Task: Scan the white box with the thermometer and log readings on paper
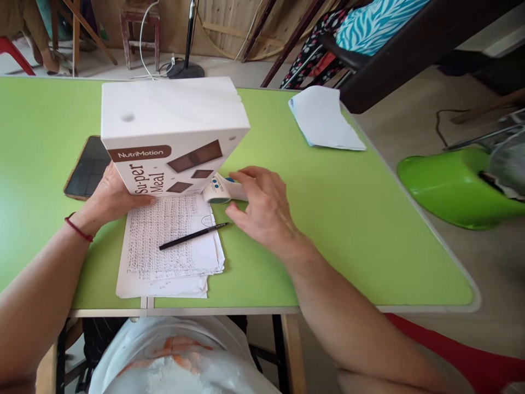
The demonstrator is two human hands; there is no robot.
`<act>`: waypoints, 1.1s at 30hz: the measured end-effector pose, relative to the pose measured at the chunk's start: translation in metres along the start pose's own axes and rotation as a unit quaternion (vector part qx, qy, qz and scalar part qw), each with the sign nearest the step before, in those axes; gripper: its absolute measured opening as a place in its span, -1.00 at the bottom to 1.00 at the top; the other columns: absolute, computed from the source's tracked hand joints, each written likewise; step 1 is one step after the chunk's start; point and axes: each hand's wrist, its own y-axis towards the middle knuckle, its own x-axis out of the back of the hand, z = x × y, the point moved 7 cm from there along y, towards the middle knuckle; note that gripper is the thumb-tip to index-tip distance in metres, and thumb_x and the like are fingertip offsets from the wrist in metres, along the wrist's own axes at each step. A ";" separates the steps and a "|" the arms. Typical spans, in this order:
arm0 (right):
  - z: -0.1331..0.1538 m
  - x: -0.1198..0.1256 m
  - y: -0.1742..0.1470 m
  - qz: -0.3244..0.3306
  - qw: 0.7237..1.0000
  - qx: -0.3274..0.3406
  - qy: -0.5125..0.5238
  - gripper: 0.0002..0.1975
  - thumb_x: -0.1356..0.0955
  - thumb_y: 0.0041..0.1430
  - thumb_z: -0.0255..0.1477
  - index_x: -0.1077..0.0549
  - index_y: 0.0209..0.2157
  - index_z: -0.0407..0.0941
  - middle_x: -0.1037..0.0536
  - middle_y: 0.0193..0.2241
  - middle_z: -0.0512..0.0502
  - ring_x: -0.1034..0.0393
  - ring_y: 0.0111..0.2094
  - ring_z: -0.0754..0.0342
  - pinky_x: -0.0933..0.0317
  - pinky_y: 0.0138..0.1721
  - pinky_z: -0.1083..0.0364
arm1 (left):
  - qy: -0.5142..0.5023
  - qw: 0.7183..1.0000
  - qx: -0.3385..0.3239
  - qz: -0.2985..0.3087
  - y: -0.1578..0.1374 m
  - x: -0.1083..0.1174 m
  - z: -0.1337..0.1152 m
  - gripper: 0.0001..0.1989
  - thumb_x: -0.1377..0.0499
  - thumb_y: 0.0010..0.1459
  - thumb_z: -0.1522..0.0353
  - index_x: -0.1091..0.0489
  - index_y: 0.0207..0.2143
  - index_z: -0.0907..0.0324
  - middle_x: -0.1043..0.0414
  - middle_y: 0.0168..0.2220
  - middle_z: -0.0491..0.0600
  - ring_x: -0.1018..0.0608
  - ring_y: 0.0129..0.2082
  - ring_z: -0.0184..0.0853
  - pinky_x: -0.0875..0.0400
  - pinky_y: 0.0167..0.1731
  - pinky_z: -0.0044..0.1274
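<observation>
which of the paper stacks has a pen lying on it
The written-on stack near the table's front edge, under the black pen; the blank folded sheets at the far right carry nothing.
</observation>
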 end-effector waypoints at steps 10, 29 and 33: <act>-0.018 -0.018 0.001 0.058 0.998 -0.003 0.006 -0.51 -0.33 -0.02 -0.52 -0.38 0.02 -0.21 -0.53 -0.31 -0.27 -0.37 -0.28 -0.16 -0.27 -0.22 -0.17 | -0.099 0.993 0.049 -0.051 -0.005 0.011 -0.002 -0.35 -0.45 -0.13 0.20 -0.32 0.00 0.18 -0.44 -0.05 0.09 -0.46 0.01 0.00 -0.38 0.04 -0.18; 0.042 0.017 -0.024 0.076 0.735 -0.100 0.667 -0.67 -0.40 -0.01 -0.11 -0.36 -0.35 -0.07 -0.40 -0.56 -0.01 -0.29 -0.56 0.09 -0.27 -0.58 0.05 | -0.282 0.951 0.110 0.062 -0.026 -0.024 -0.030 -0.46 -0.39 -0.01 0.24 -0.34 0.00 0.19 -0.50 -0.11 0.08 -0.56 -0.16 -0.08 -0.54 -0.24 -0.34; 0.055 0.009 -0.029 0.139 0.690 -0.125 0.699 -0.64 -0.44 -0.03 -0.14 -0.37 -0.31 -0.08 -0.46 -0.51 -0.03 -0.35 -0.52 0.10 -0.30 -0.56 0.08 | -0.280 0.953 0.086 0.076 -0.025 -0.023 -0.038 -0.50 -0.38 0.00 0.26 -0.35 -0.03 0.20 -0.51 -0.17 0.07 -0.57 -0.22 -0.12 -0.54 -0.30 -0.38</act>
